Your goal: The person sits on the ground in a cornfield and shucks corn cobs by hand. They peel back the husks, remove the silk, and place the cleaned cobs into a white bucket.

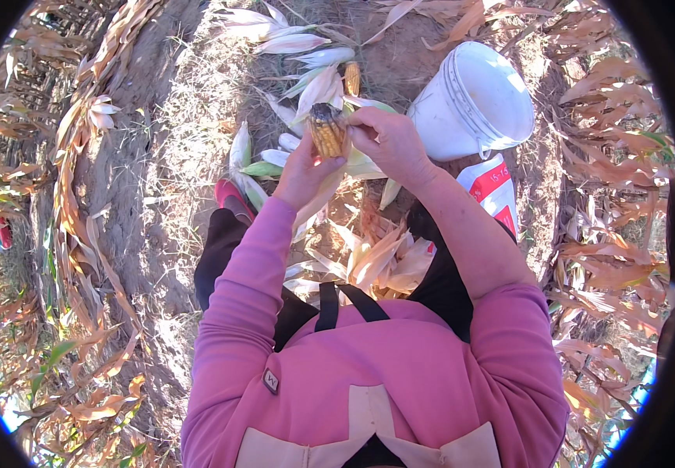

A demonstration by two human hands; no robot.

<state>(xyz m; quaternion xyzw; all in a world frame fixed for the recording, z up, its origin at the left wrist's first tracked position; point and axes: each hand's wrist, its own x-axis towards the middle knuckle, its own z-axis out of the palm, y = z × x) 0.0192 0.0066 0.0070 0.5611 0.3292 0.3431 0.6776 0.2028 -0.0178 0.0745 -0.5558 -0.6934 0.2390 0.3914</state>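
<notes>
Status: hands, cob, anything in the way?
Left hand holding yellow cob, dark at its far end. Right hand at cob's upper right side. Nothing visibly blocking; white bucket off right, loose husks on ground.

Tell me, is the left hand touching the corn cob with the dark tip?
Touching. The head view shows the left hand gripping the dark-tipped corn cob around its lower end.

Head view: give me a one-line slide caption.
Left hand holds a dark-tipped corn cob, right hand at its side, with husk-covered ears and a white bucket nearby.
</notes>
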